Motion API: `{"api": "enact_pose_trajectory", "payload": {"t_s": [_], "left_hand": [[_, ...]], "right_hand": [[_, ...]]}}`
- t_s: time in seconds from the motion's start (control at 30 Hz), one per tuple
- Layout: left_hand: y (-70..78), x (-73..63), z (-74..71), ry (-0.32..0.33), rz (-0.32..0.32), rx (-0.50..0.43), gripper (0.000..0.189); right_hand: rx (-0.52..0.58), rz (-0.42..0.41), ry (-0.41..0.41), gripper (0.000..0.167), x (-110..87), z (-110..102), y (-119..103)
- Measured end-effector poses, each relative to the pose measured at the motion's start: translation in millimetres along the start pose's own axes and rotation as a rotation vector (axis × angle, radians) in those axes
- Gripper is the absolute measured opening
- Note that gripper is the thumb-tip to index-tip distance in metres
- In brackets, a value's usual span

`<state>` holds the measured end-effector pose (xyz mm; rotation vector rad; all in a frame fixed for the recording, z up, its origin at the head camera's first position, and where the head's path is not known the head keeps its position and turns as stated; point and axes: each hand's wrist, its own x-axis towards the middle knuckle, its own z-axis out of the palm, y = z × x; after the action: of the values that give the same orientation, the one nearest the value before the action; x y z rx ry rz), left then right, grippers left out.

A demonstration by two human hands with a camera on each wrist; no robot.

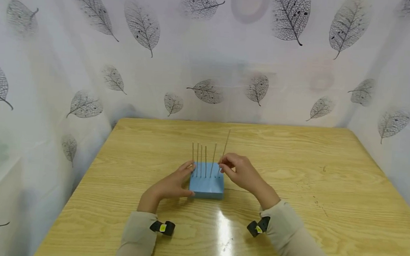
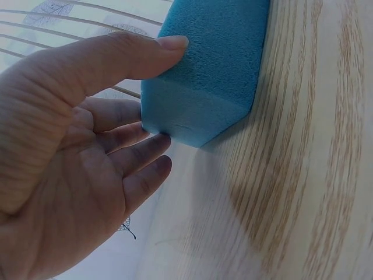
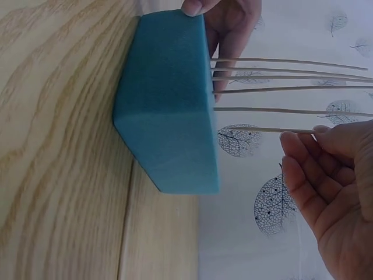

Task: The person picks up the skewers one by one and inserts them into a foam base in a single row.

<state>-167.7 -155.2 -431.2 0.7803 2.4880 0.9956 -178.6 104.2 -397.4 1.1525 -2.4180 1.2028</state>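
A blue foam block (image 1: 206, 188) sits on the wooden table, with several thin wooden sticks (image 1: 206, 160) standing upright in a row in its top. My left hand (image 1: 172, 184) holds the block at its left end; in the left wrist view the thumb lies over the front face and the fingertips touch the end. Above the block's right part, my right hand (image 1: 243, 173) pinches one more thin stick (image 3: 262, 129) between thumb and fingers. That stick leans slightly right, its lower tip close to the block's top, near small holes at the right of the row.
The wooden table (image 1: 113, 213) stretches out around the block, with a thin seam line (image 1: 243, 191) to the right. Behind and beside it hang pale curtains (image 1: 229, 42) printed with dark leaf shapes. Each wrist wears a black strap with a small camera (image 1: 164, 228).
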Motion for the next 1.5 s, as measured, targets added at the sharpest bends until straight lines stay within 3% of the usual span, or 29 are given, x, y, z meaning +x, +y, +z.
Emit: {"api": "enact_pose_trajectory", "payload": {"t_s": [0.33, 1.03, 1.5], "left_hand": [[0.0, 2.5, -0.4, -0.001, 0.002, 0.027, 0.088], [0.3, 3.7, -3.0, -0.003, 0.007, 0.032, 0.089], [-0.9, 1.9, -0.4, -0.003, -0.009, 0.019, 0.089]], "right_hand": [[-0.02, 0.018, 0.006, 0.004, 0.7, 8, 6], [-0.104, 0.123, -0.06, 0.005, -9.1, 25, 16], [-0.122, 0.121, -0.056, 0.006, -10.7, 32, 19]]}}
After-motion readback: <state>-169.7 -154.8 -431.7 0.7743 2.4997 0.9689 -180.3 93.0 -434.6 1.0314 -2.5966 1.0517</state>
